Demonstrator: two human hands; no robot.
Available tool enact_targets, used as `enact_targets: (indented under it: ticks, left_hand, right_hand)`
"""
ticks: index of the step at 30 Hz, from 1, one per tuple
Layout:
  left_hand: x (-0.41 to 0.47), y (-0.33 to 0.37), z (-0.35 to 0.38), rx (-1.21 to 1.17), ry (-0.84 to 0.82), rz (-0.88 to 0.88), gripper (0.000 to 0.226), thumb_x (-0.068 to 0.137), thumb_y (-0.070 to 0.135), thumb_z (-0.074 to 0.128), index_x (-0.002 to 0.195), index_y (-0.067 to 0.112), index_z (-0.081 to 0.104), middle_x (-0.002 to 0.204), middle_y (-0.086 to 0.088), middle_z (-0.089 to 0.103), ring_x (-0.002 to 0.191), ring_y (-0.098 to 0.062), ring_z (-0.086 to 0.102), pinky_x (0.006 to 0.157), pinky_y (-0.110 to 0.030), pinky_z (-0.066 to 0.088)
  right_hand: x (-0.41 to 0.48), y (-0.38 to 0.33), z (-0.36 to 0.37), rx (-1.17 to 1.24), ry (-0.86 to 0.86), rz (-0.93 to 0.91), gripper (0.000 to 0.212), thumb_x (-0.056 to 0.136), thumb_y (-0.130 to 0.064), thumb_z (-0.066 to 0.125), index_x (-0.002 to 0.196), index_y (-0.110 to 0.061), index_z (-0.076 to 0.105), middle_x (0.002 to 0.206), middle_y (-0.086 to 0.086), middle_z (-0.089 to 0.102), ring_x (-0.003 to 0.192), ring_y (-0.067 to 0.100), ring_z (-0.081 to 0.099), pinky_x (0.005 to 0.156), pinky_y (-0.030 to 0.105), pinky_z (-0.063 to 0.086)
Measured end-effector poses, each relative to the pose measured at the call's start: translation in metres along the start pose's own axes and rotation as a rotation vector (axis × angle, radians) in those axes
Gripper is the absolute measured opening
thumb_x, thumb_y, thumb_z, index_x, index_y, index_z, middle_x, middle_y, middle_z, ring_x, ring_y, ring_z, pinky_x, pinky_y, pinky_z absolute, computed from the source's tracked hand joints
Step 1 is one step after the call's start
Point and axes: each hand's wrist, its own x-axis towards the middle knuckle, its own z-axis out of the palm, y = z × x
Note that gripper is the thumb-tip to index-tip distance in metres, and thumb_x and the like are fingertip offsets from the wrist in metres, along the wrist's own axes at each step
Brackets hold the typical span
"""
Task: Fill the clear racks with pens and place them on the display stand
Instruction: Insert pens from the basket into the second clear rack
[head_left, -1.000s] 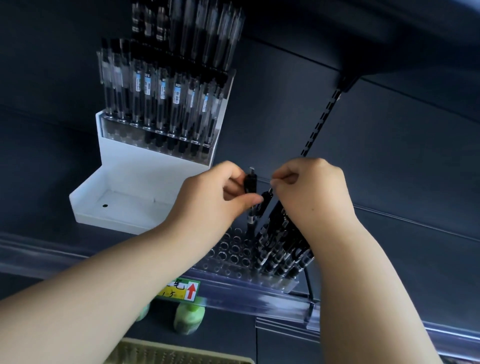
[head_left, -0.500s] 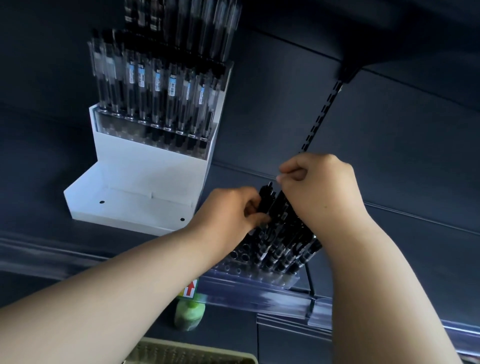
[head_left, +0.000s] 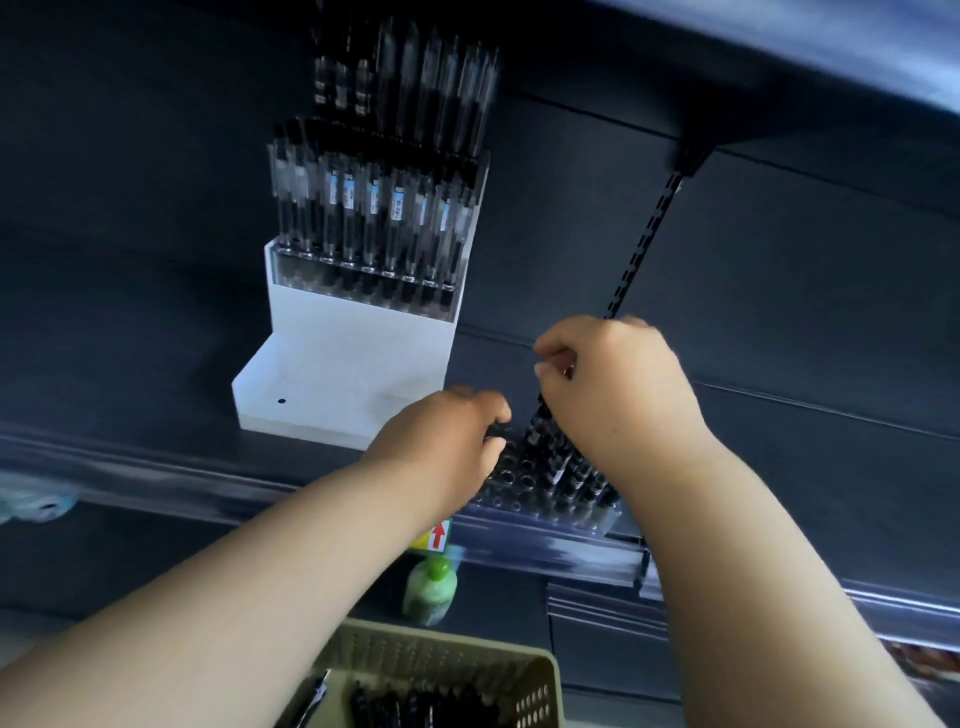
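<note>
Clear rack (head_left: 545, 499) half-filled with pens (head_left: 563, 462), left hand (head_left: 441, 447) and right hand (head_left: 618, 384) over it

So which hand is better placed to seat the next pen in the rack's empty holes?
Probably the left hand: it sits right over the empty holes on the left side of the rack. The right hand is on the pens already filling the right side.

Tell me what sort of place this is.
Probably a shop's stationery aisle: dark shelving with a clear price rail, a white display stand holding upright pens, and a stock basket of more pens below.
</note>
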Motion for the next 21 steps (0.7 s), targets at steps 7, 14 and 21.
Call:
enact_targets:
  ticks: [7, 14, 21]
  left_hand:
    - [-0.067, -0.02, -0.003, 0.195, -0.055, 0.041, 0.029, 0.09, 0.027, 0.049, 0.119, 0.026, 0.051, 0.113, 0.0, 0.057, 0.102, -0.026, 0.058, 0.074, -0.033, 0.047]
    - [-0.12, -0.056, 0.016, 0.169, -0.242, -0.09, 0.028, 0.09, 0.022, 0.05, 0.118, 0.023, 0.054, 0.123, 0.0, 0.054, 0.106, -0.025, 0.055, 0.085, -0.039, 0.049]
    - [-0.175, -0.078, 0.056, 0.2, -0.486, -0.244, 0.033, 0.092, 0.017, 0.045, 0.122, 0.025, 0.054, 0.128, -0.003, 0.053, 0.112, -0.028, 0.054, 0.093, -0.037, 0.047]
  right_hand:
    - [-0.063, -0.03, 0.036, -0.103, -0.173, -0.123, 0.023, 0.082, -0.014, 0.053, 0.102, -0.017, 0.066, 0.094, 0.004, 0.066, 0.096, 0.027, 0.053, 0.078, 0.032, 0.046]
    - [-0.134, -0.026, 0.09, 0.061, -0.505, 0.334, 0.034, 0.086, -0.013, 0.05, 0.115, -0.025, 0.062, 0.111, 0.006, 0.065, 0.098, 0.027, 0.06, 0.075, 0.03, 0.047]
    - [-0.222, -0.049, 0.156, 0.141, -0.675, 0.489, 0.036, 0.086, -0.013, 0.051, 0.12, -0.018, 0.059, 0.125, 0.009, 0.054, 0.115, 0.028, 0.053, 0.097, 0.031, 0.043]
